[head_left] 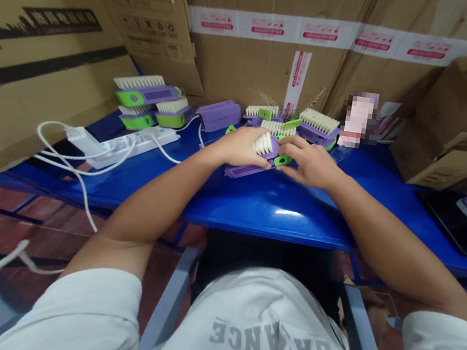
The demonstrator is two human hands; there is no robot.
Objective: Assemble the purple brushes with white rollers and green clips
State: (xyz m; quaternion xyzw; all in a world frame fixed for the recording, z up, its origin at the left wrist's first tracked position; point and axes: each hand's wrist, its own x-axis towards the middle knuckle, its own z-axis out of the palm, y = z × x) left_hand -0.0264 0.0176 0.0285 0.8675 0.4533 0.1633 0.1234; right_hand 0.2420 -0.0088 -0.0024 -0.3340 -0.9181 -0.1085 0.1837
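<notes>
My left hand (pixel 237 145) is closed round a purple brush with white bristles (pixel 265 143) in the middle of the blue table (pixel 273 204). My right hand (pixel 310 161) pinches the green end of the same brush (pixel 282 160). A flat purple ribbed part (pixel 243 170) lies on the table just under my left hand. Behind my hands sits a heap of purple and green brushes (pixel 310 125).
A stack of finished brushes (pixel 151 99) stands at the back left, beside a purple case (pixel 219 115). A white power strip (pixel 134 141) with cables lies at left. Cardboard boxes (pixel 453 125) wall the back and right. A black phone (pixel 456 224) rests at right.
</notes>
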